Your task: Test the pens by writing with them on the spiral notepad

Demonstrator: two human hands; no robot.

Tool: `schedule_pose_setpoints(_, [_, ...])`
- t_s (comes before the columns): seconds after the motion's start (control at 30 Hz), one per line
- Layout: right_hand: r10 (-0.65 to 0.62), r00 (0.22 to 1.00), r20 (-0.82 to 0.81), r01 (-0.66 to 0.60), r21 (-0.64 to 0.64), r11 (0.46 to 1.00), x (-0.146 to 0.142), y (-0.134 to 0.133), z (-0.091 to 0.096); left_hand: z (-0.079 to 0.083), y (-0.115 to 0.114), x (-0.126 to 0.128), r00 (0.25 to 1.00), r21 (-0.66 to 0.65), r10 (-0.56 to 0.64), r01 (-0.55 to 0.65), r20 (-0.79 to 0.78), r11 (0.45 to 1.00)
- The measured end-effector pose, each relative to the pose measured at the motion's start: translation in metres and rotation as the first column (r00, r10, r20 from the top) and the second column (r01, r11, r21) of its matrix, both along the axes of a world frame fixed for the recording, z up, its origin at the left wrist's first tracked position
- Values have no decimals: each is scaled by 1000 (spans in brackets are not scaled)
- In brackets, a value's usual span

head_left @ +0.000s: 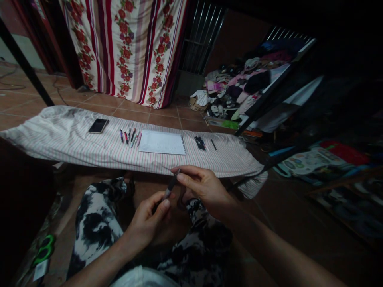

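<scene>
A dark pen [170,186] is held between both hands above my lap. My left hand [148,220] pinches its lower end, fingers closed round it. My right hand [202,187] grips the upper end with thumb and fingertips. Ahead, a striped cloth [60,139] lies on the tiled floor. On it rest a white spiral notebook [162,142], a row of several coloured pens [131,137], a bunch of dark pens [200,143], one single dark pen [213,144] and a phone [98,125].
Green-handled scissors [44,249] lie on the floor at lower left. A floral striped curtain [131,48] hangs behind the cloth. A heap of clothes [236,87] sits at back right, with coloured packets [308,161] on the floor to the right.
</scene>
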State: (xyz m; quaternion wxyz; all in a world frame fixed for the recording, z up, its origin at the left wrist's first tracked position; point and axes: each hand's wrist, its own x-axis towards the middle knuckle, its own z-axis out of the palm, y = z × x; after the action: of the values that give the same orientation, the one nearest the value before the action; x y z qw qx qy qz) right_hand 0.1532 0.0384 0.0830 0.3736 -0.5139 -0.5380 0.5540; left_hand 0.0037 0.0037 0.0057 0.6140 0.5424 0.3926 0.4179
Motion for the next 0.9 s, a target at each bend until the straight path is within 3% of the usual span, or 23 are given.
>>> schedule_pose_setpoints(0.2, [15, 998, -61, -16, -26, 1000, 0, 2, -1, 7, 0, 2, 977, -132, -90, 117, 194, 984])
schedule_pose_setpoints(0.4, [124, 974, -188, -137, -56, 989, -3, 4, -13, 8, -2, 4, 876, -249, -114, 255, 469, 934])
schedule_pose_setpoints(0.5, [155, 954, -258, -175, -56, 983, -5, 4, -19, 10, -2, 3, 850, -287, -105, 288, 517, 914])
schedule_pose_setpoints(0.73, [89, 959, -268, -113, -74, 991, -13, 4, -19, 7, -4, 6, 908, -263, -25, 147, 418, 954])
schedule_pose_setpoints(0.9, [-13, 957, -290, 9, -15, 1000, -26, 4, -30, -3, -1, 7, 957, -132, 73, -36, 282, 991])
